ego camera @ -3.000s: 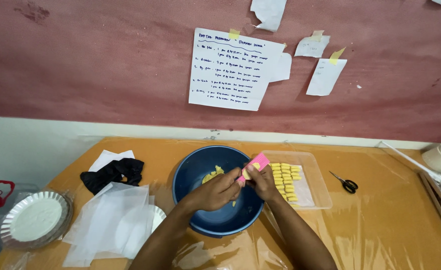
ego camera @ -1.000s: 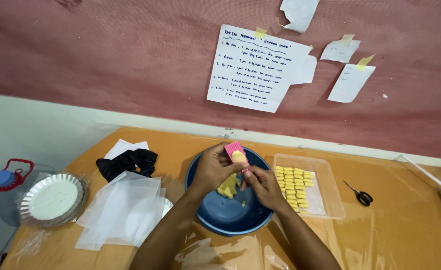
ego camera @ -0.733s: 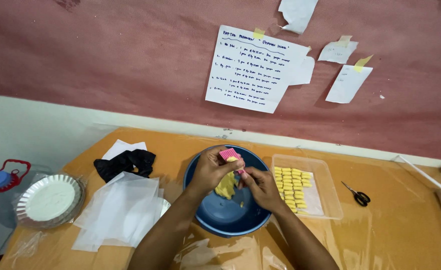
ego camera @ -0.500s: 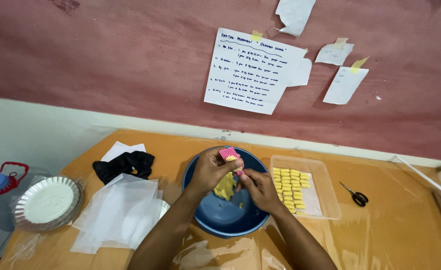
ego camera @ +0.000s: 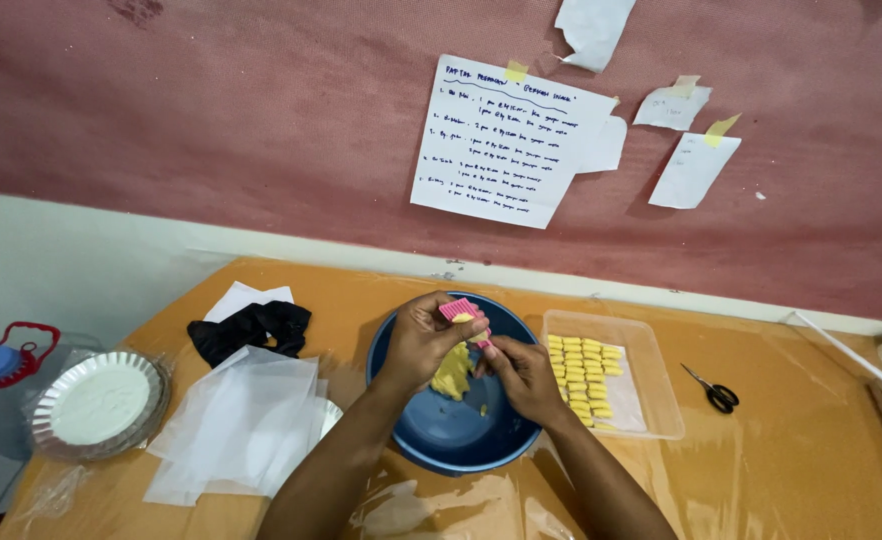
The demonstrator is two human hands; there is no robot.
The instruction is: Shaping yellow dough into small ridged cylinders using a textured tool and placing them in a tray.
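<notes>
At the far left, a clear jug with a red handle and blue cap (ego camera: pixel 6 362) stands beside a stack of shiny foil plates (ego camera: pixel 99 404). Next come thin white paper sheets (ego camera: pixel 236 425) and a crumpled black cloth (ego camera: pixel 251 328). Over the round blue bowl (ego camera: pixel 441 440), the left hand (ego camera: pixel 423 340) is closed around a small pink ridged mould (ego camera: pixel 459 309) and a soft yellow lump of dough (ego camera: pixel 452 372). The right hand (ego camera: pixel 523 375) pinches at the mould's lower edge with its fingertips. To the right, a clear rectangular tray (ego camera: pixel 651 375) holds several neat rows of small yellow ridged pieces (ego camera: pixel 581 375), but about half of it is bare, and much dough is left. Black scissors (ego camera: pixel 713 390) lie beyond.
</notes>
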